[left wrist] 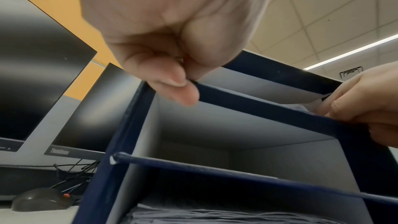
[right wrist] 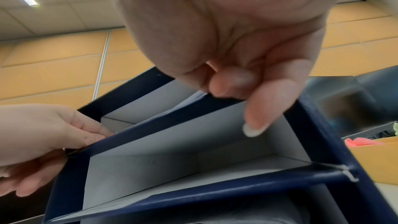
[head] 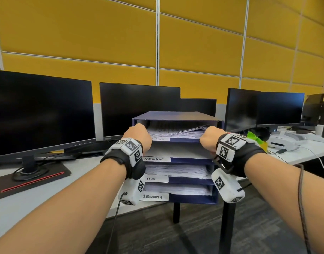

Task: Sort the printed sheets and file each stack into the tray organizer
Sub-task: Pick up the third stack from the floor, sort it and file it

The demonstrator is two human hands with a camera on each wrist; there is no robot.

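A dark blue tray organizer with stacked compartments stands at the desk's front edge. Its lower shelves carry the labels ADMIN, H.R and SECURITY. A stack of printed sheets lies in the top compartment. My left hand grips the stack's left end, fingers curled at the shelf lip. My right hand pinches the stack's right end, where a white paper corner shows. The fingertips are hidden inside the compartment. More sheets fill the lower shelves.
Dark monitors stand behind and beside the organizer. A black mat with cables lies at the left. A white headset and a green object sit at the right. The floor lies below the desk edge.
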